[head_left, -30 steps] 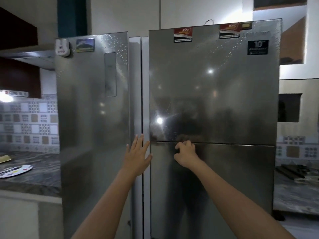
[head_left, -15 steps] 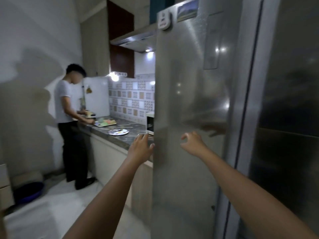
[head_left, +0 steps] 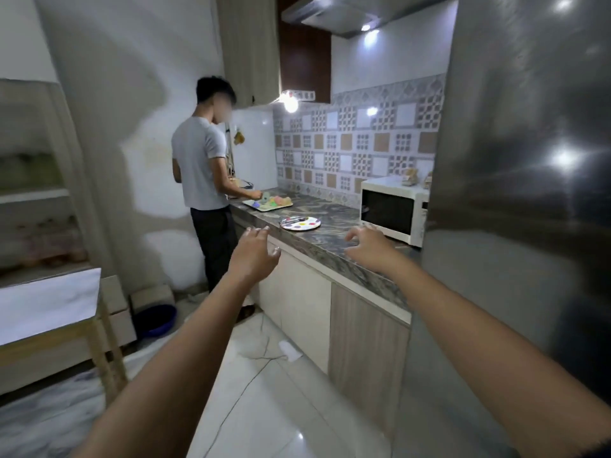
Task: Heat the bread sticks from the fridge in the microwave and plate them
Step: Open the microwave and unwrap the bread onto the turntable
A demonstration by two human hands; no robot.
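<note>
– Dim kitchen surveyed: marbled counter (head_left: pixel 330 241) along a tiled wall, white microwave (head_left: pixel 391 214) at its near end, just beside the steel fridge (head_left: pixel 529 193).
– Located the bread sticks?
– Located none. Judged them to be inside the fridge; saw only its steel face, no open compartment.
– Hands?
– Found left hand (head_left: pixel 256 256) raised, fingers spread, gripping nothing. Found right hand (head_left: pixel 370 246) likewise empty, fingers splayed and slightly hooked, hovering over the counter edge, apart from the fridge.
– Progress?
– Judged barely started: nothing fetched, microwave door closed, spotted plate (head_left: pixel 301 223) on the counter with utensils lying on it.
– Hazards?
– Flagged three. Faced the counter rather than the fridge, so risked reaching the microwave with nothing to heat. Noted a second person (head_left: pixel 201 166) working at a tray (head_left: pixel 267 203) farther along the same counter; risked a collision in the narrow aisle when carrying food. Noted glossy floor tiles (head_left: pixel 264 408) and a stray white scrap (head_left: pixel 291 353) underfoot; risked a slip.
</note>
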